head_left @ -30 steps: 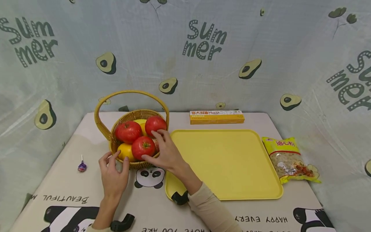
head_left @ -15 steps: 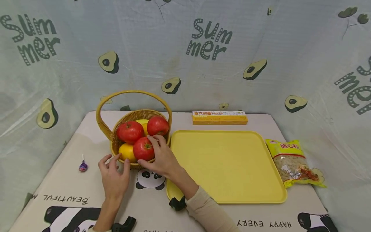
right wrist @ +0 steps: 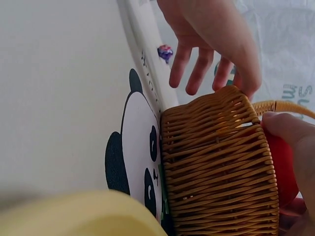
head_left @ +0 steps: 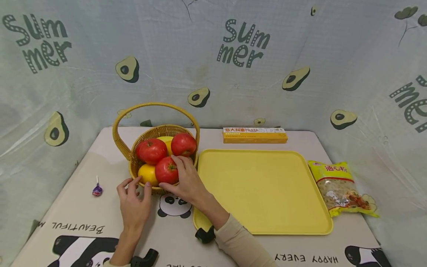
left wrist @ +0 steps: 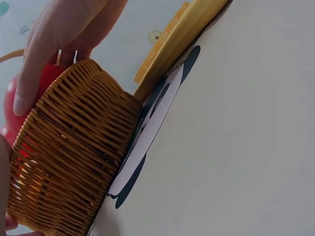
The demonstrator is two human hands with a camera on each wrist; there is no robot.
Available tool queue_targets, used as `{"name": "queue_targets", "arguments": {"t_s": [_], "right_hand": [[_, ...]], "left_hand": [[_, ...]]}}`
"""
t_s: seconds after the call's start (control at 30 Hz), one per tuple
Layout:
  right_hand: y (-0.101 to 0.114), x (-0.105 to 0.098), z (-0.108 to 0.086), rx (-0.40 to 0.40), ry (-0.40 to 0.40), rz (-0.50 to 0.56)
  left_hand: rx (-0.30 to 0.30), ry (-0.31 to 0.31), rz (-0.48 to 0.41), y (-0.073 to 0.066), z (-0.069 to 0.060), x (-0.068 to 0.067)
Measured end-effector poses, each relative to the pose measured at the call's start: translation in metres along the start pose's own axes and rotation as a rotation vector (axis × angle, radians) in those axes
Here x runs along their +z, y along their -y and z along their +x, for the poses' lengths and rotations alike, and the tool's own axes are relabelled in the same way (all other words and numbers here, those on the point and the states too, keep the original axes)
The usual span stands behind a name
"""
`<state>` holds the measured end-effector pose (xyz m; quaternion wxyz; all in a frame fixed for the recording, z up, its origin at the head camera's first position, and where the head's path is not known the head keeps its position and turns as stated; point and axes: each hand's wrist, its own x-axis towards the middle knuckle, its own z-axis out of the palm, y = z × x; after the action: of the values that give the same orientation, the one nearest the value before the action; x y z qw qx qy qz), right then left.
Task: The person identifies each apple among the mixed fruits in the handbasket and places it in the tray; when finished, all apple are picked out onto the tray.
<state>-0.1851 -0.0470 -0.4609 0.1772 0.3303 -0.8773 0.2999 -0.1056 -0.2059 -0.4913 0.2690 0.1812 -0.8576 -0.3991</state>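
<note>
A woven basket (head_left: pixel 160 130) with a tall arched handle holds red tomatoes and yellow fruit. My right hand (head_left: pixel 190 181) grips the front tomato (head_left: pixel 164 171), its thumb at the front and its fingers over the far right side. In the left wrist view that thumb lies against red skin above the basket's rim. At the front left of the basket, my left hand (head_left: pixel 135 207) touches the rim beside a yellow fruit (head_left: pixel 148 174). Its other fingers hang loosely outside the weave in the right wrist view. Another tomato (head_left: pixel 152 151) and a red fruit (head_left: pixel 183 144) sit behind.
Right of the basket lies a yellow tray (head_left: pixel 263 193). Behind it stands a pasta box (head_left: pixel 255 136), and a bag of pasta (head_left: pixel 340 189) leans by its right edge. A wrapped lollipop (head_left: pixel 97 190) lies on the table at the left.
My right hand has moved down and left from beside the back right red fruit onto the front tomato. My left hand stays at the basket's rim. The head view has shifted slightly.
</note>
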Motion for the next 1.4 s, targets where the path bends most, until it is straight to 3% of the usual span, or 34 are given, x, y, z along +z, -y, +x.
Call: {"name": "queue_targets", "arguments": {"t_s": [0.17, 0.5, 0.77, 1.4], "right_hand": [[0.0, -0.001, 0.0, 0.011, -0.001, 0.038], [-0.002, -0.006, 0.002, 0.05, -0.008, 0.169], [-0.005, -0.013, 0.005, 0.051, -0.014, 0.193], [-0.013, -0.037, 0.008, 0.131, 0.006, 0.38]], "left_hand": [[-0.002, -0.001, 0.01, 0.0, 0.0, 0.0], [0.047, -0.038, 0.065, 0.002, 0.0, 0.001], [0.05, -0.044, 0.07, 0.001, 0.001, -0.001], [0.05, -0.036, 0.072, 0.001, 0.0, -0.001]]}}
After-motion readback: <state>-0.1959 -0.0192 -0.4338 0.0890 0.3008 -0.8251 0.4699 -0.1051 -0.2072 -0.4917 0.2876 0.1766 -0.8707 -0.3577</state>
